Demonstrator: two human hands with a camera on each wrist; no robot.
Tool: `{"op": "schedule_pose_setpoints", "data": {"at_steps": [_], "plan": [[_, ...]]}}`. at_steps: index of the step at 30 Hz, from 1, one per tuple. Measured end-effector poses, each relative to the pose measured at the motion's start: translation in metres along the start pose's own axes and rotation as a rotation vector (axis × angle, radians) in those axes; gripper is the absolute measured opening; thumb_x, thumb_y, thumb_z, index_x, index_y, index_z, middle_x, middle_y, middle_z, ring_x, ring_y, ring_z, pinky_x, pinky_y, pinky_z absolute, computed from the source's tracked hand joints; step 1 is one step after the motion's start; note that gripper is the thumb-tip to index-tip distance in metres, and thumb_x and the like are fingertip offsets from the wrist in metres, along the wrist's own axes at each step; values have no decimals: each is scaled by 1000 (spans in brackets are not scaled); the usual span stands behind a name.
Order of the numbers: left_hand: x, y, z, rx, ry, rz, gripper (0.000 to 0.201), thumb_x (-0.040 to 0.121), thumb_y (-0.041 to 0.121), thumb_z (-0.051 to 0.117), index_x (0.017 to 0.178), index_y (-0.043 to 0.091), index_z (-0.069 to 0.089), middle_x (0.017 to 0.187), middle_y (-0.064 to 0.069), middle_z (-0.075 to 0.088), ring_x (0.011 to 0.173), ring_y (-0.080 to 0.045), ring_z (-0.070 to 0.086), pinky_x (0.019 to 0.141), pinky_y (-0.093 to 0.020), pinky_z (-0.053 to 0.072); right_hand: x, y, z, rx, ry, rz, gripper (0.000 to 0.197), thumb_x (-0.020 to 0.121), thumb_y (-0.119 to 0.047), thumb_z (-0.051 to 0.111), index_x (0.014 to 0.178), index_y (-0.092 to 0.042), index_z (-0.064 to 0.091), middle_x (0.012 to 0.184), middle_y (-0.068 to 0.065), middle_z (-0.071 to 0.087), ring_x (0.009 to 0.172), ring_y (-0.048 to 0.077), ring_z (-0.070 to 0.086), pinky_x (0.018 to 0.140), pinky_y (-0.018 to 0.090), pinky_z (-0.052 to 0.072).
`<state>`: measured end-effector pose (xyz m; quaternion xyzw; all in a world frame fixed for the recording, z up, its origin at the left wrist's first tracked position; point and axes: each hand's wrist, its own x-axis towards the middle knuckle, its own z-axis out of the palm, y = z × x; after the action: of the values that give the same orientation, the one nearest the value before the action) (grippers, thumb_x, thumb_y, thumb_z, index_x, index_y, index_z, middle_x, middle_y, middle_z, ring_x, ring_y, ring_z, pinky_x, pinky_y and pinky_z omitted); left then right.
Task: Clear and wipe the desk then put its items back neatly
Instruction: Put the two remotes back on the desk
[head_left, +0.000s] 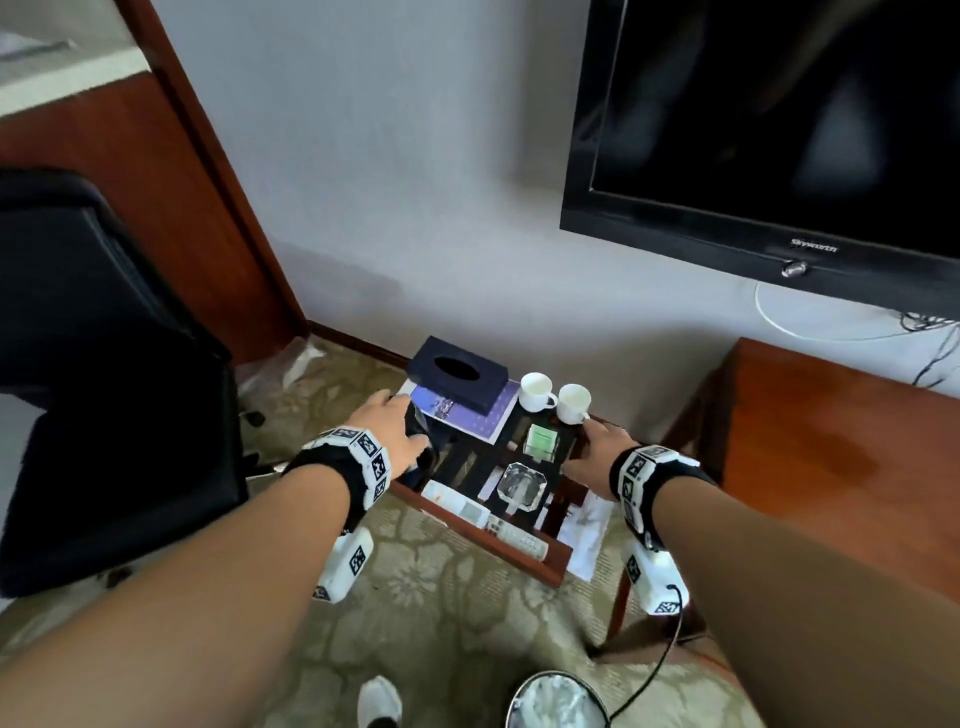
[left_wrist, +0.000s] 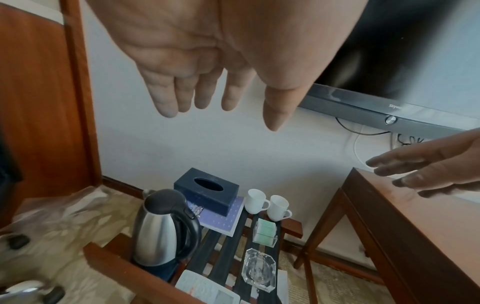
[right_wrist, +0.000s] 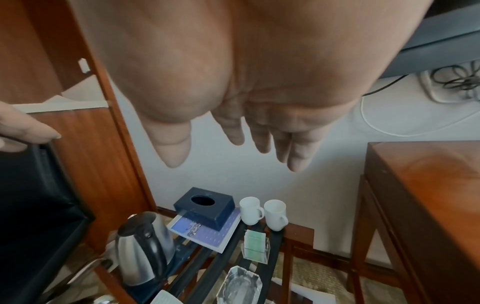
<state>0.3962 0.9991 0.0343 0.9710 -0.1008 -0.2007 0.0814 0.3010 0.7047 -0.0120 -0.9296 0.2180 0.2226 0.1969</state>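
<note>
The wooden desk (head_left: 841, 441) at the right has a bare top. Its items sit on a low slatted rack (head_left: 493, 545) beside it: a steel kettle (left_wrist: 161, 228), a dark tissue box (head_left: 457, 374) on a purple booklet (head_left: 485, 415), two white cups (head_left: 537, 391), a green box (head_left: 543, 441), a glass ashtray (head_left: 522, 487) and white remotes (head_left: 457, 504). My left hand (head_left: 395, 426) hovers over the kettle with straight fingers, holding nothing. My right hand (head_left: 597, 457) is spread above the rack's right edge near the cups, also holding nothing.
A wall TV (head_left: 779, 130) hangs above the desk with cables below it. A black chair (head_left: 104, 364) stands at the left. A waste bin (head_left: 556, 701) and a cable lie on the carpet near my feet. White paper (head_left: 587, 535) lies beside the rack.
</note>
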Motion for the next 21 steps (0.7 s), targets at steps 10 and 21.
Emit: {"op": "schedule_pose_setpoints", "data": {"at_steps": [10, 21], "plan": [[86, -53, -63, -5, -58, 217, 66, 94, 45, 61, 148, 13, 45, 151, -16, 45, 134, -32, 49, 110, -39, 42, -4, -103, 19, 73, 45, 178, 89, 72, -59, 67, 149, -24, 40, 147, 6, 47, 128, 31, 54, 107, 47, 47], [131, -50, -39, -49, -198, 293, 57, 100, 46, 56, 149, 20, 46, 146, -6, 55, 129, -27, 56, 105, -33, 45, 12, -110, 15, 124, 10, 316, 71, 87, -49, 64, 149, -21, 44, 145, 8, 54, 125, 29, 57, 102, 38, 49]]}}
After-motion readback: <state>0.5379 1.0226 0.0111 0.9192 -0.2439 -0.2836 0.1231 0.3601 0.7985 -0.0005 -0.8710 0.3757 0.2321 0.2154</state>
